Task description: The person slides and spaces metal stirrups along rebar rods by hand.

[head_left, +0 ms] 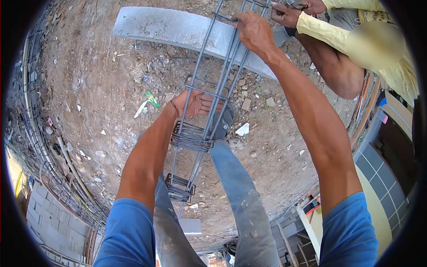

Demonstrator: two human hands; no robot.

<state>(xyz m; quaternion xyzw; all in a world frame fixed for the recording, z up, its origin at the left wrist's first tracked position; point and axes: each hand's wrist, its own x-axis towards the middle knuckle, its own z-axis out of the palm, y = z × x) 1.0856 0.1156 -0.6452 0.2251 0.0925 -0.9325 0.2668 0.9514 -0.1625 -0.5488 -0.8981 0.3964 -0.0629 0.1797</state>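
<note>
A long rebar cage point(197, 71) of thin steel bars runs from the top of the view down between my legs. My right hand point(254, 32) is closed at its upper part, fingers pinching a wire stirrup point(223, 17) where it crosses the bars. Lower down, my left hand point(195, 103) reaches in among the bars, palm up and fingers stretched out, near another stirrup point(208, 92). Below it, a bundle of stirrups point(192, 136) is bunched around the bars. A second bundle point(179, 187) hangs further down.
A co-worker's hands point(287, 14) are at the cage's top right, beside a bent knee point(340, 79). A concrete beam point(173, 27) lies beneath the cage. Rebar lengths point(33, 107) line the left side. Rubble and a green wrapper point(152, 99) litter the dirt ground.
</note>
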